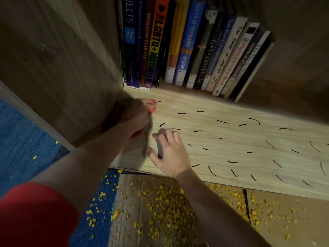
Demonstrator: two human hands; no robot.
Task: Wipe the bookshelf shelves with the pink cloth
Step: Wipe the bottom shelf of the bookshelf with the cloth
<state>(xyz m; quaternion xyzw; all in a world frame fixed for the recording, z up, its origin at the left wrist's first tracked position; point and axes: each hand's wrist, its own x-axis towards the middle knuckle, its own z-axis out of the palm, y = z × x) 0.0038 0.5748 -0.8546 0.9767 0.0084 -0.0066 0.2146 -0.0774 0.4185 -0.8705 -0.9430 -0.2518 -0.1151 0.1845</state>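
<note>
Now two hands (135,118) (170,152) — one pink cloth (153,108) gripped.

We seem to be in a home study or reading room: at twelve o'clock books (187,47) fill a wooden bookshelf (231,139), at nine o'clock lies blue carpet (26,131), and at six o'clock sits cardboard (128,229) strewn with yellow crumbs (165,198).

Two hands showing, left hand (133,114) and right hand (171,150); one pink cloth (152,106); roughly fifteen books (187,47) standing at 12 o'clock.
</note>
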